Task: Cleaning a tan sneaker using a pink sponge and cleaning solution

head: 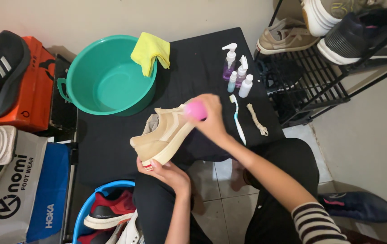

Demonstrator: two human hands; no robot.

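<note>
Beige shoe (pixel 164 138): held mid-scene above black table (pixel 112 149), toe cupped by left hand (pixel 166 171). Right hand (pixel 209 119) grips pink brush (pixel 195 110) against its side; scrubbing step. Toothbrush (pixel 237 119) lies right.

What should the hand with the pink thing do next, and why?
Probably rub the pink brush along the beige shoe's side: the right hand already presses it there, while the left hand props the sole from below.

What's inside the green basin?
Green basin: only its bare teal floor shows. A yellow cloth drapes over the rim, hiding the wall beneath. Whether it holds water can't be told.
</note>
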